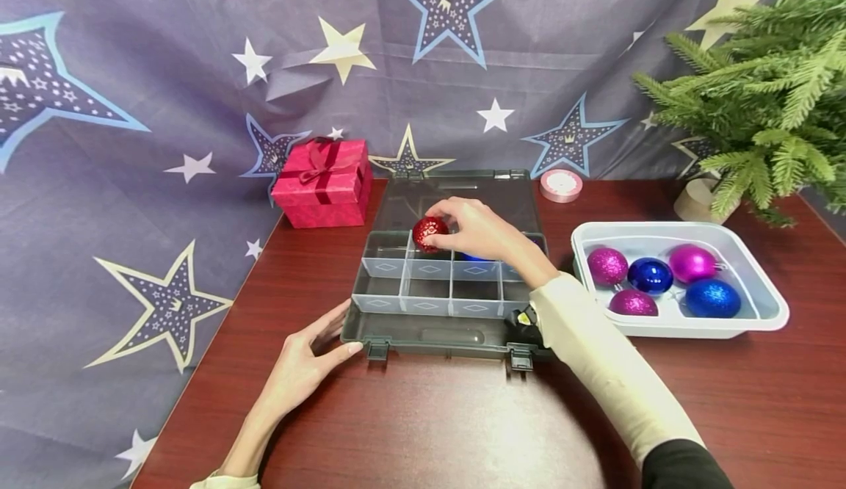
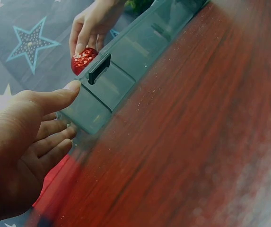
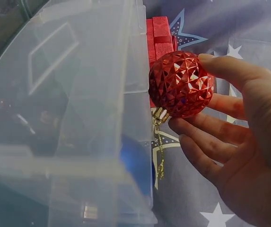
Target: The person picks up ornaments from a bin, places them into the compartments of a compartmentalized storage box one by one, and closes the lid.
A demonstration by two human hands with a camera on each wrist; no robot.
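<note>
Between thumb and fingers, my right hand (image 1: 477, 229) pinches a red faceted Christmas ball (image 3: 181, 84) with a gold cap and string. In the head view that red ball (image 1: 429, 234) is over the back row of a clear divided organizer box (image 1: 428, 305), whose lid lies back. A blue ball (image 1: 477, 257) sits in a back compartment, partly hidden by the right hand. My left hand (image 1: 307, 363) is at the box's front left corner, thumb along the front edge and fingers at the side. The left wrist view shows its fingers loosely extended against the box wall (image 2: 85, 111).
A white tray (image 1: 760, 305) to the right holds several pink and blue balls. Behind it stand an artificial fir (image 1: 760, 107) and a pink ribbon roll (image 1: 561, 185). A red gift box (image 1: 324, 184) sits at the back left, before a starry cloth.
</note>
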